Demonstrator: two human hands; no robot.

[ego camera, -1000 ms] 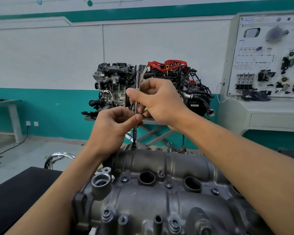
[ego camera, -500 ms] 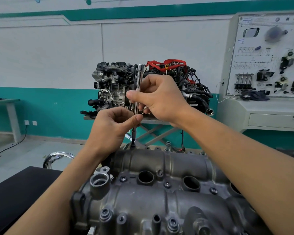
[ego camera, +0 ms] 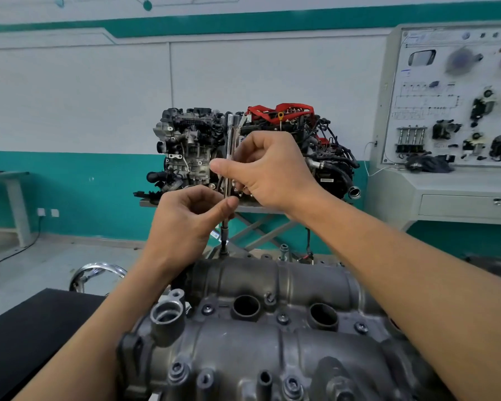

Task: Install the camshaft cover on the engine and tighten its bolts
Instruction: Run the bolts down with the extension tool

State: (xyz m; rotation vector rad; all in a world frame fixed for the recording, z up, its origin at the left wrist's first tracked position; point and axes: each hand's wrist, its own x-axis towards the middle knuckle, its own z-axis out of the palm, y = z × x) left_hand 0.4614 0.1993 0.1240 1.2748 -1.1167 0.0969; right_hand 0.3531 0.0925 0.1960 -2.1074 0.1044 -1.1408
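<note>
**Head view.** The camshaft cover [ego camera: 272, 342], a dark grey casting with two round open wells on top, sits on the engine in the foreground and fills the lower middle of the frame. Several bolts [ego camera: 283, 318] stand in its flanges, along the near edge and between the wells.

A slim chrome driver [ego camera: 230, 146] stands nearly upright over the cover's far left edge. Its dark socket tip [ego camera: 224, 246] is lowered onto a fastener there (the fastener itself is too small to make out).

- **Left hand** [ego camera: 182, 224]: pinches the lower shaft between thumb and curled fingers.
- **Right hand** [ego camera: 269, 172]: grasps the same shaft higher up, with the fingers curled round it and the thumb stretched out to the left.

The two hands lie close together, one above the other, and whether they touch cannot be told. Both forearms reach in from the bottom corners and pass above the cover.

Left of the engine lies a black counter [ego camera: 26, 337], with a chrome ring [ego camera: 99, 270] just beyond its far edge. In the background a second engine [ego camera: 191, 149], with red parts on its right half, rests on a stand against a white and teal wall. At far right a pale training panel [ego camera: 457, 96] carries mounted components above a console with a drawer.
</note>
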